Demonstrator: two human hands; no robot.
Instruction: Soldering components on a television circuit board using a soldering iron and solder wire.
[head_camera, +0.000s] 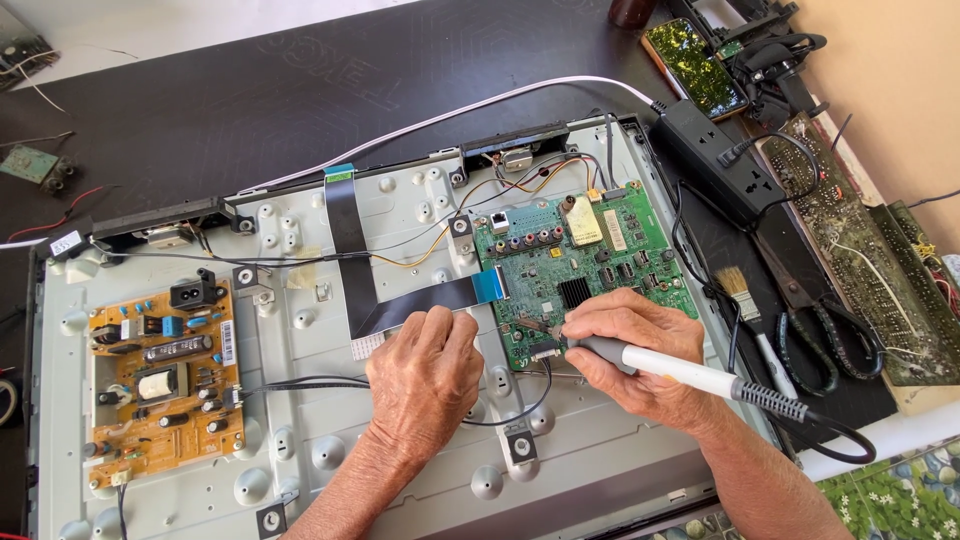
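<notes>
Right hand (640, 350) pinches my white soldering iron (680, 372) | tip on green board (585, 275), dense with chips, ports | left hand (425, 375) curled, resting beside

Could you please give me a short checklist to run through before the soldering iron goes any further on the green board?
1. Iron grip: right hand holds the soldering iron by its white handle. Ok.
2. Tip position: hidden behind the fingers at the lower edge of the green circuit board. Cannot tell.
3. Left hand: rests on the metal back panel beside the board, close to the tip. Not ok.
4. Iron's cord: runs off to the right, free of the board. Ok.
5. Black flat ribbon cable: its blue end lies at the board's left edge; whether seated, cannot tell.
</notes>
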